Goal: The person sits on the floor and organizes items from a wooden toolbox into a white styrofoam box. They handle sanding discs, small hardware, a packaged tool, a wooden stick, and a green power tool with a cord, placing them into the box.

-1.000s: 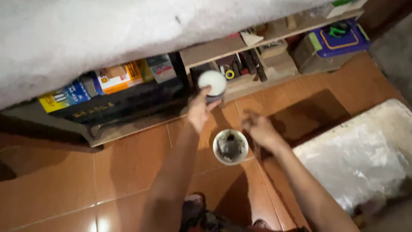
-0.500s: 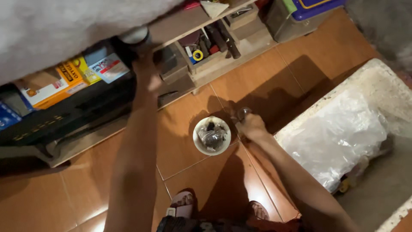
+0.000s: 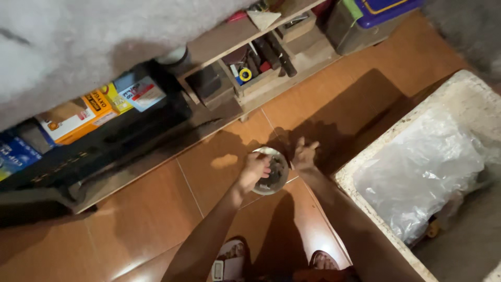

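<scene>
The small white bowl (image 3: pixel 271 172) stood on the orange tiled floor (image 3: pixel 146 209), and everything else is placed from it. Beyond it ran the low wooden shelf unit (image 3: pixel 245 89), its front edge near but apart from the bowl, with a strip of bare tile between them. To the bowl's right rose the rough pale block (image 3: pixel 469 104) topped with a clear plastic sheet (image 3: pixel 417 167); its near edge left only a narrow lane of tile beside the bowl. To the bowl's left the floor lay open and wide. Below the bowl, toward the person, a sandalled foot (image 3: pixel 229 256) rested on the tiles.

The left hand (image 3: pixel 254 171) lay over the bowl's left rim, fingers curled onto it, gripping the bowl. The right hand (image 3: pixel 304 154) hovered just beside the bowl's right rim, fingers loosely spread and holding nothing that could be made out.

The bowl was round, pale-rimmed, and dark inside, holding a grey, crumpled mass too blurred to identify. The left hand hid part of its rim.
</scene>
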